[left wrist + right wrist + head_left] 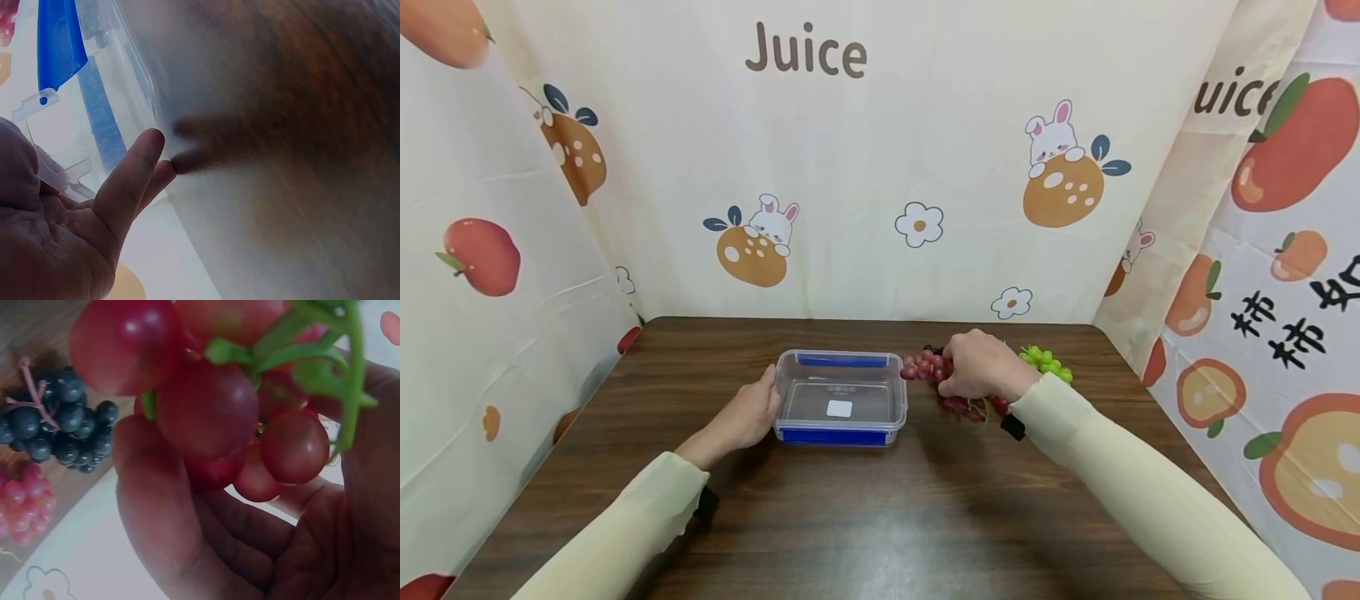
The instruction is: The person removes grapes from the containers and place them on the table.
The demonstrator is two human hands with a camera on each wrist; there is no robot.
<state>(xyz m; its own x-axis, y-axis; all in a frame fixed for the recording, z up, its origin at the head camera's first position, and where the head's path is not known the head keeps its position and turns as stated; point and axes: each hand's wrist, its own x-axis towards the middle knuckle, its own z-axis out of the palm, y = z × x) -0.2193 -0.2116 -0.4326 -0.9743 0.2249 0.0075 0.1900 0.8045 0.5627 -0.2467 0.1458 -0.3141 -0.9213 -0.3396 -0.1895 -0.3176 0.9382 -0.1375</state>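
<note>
My left hand [751, 410] touches the left side of a clear plastic food container [842, 390] with blue clips. In the left wrist view its fingers lie fairly straight against the container's wall, and the thumb is mostly hidden. My right hand [981, 367] grips a bunch of red grapes [206, 409] with a green stem, to the right of the container. From the head view, red grapes show left of and below this hand. Beyond the held bunch, dark grapes [69, 425] and pink grapes [28, 500] lie on the table.
A bunch of green grapes [1047, 362] lies right of my right hand, near the back of the brown wooden table [880, 517]. Printed curtains [865, 167] stand behind the table and at both sides.
</note>
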